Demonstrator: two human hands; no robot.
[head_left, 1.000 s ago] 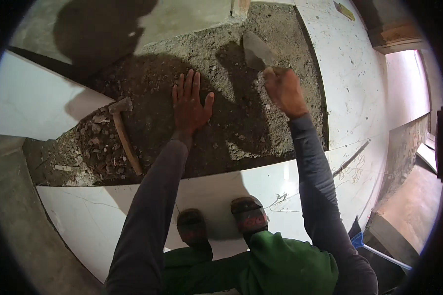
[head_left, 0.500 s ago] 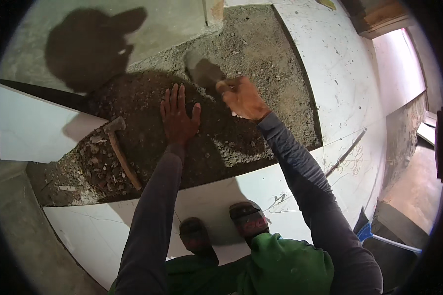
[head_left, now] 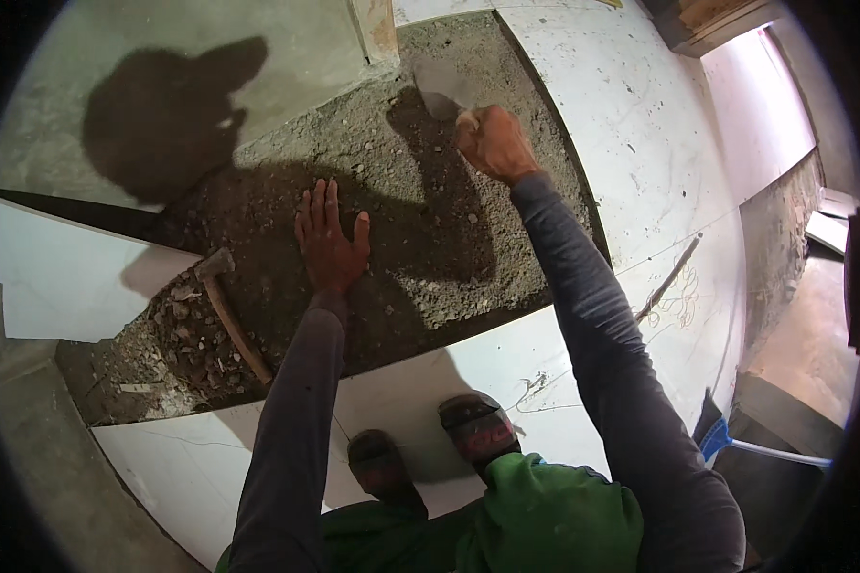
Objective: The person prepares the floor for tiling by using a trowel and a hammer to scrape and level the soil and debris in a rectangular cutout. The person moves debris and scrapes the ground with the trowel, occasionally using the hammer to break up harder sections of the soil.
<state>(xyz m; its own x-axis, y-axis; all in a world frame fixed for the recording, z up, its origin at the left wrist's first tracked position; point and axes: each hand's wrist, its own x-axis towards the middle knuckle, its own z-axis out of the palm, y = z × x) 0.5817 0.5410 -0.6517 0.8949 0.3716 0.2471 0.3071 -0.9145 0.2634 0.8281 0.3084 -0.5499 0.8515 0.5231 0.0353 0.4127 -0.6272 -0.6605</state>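
My left hand [head_left: 331, 239] is pressed flat on the dark gravelly bed [head_left: 382, 286], its fingers stretched out. My right hand [head_left: 497, 143] is wrapped round the handle of a trowel [head_left: 442, 88], whose grey blade reaches over the far part of the bed, blurred by motion. The handle itself is mostly hidden in my fist. To the left of my left hand lies a hammer [head_left: 234, 325] with a wooden handle, its metal head pointing away from me.
Broken rubble [head_left: 183, 329] is heaped left of the hammer. White floor tiles [head_left: 631, 124] border the bed on the right and under my feet; a loose-edged white tile [head_left: 67, 267] lies at left. A thin rod [head_left: 669, 277] and a blue broom [head_left: 717, 437] are at right.
My right hand has swung the trowel farther away and slightly right across the bed. My left hand stays flat on the bed, and the view has shifted a little.
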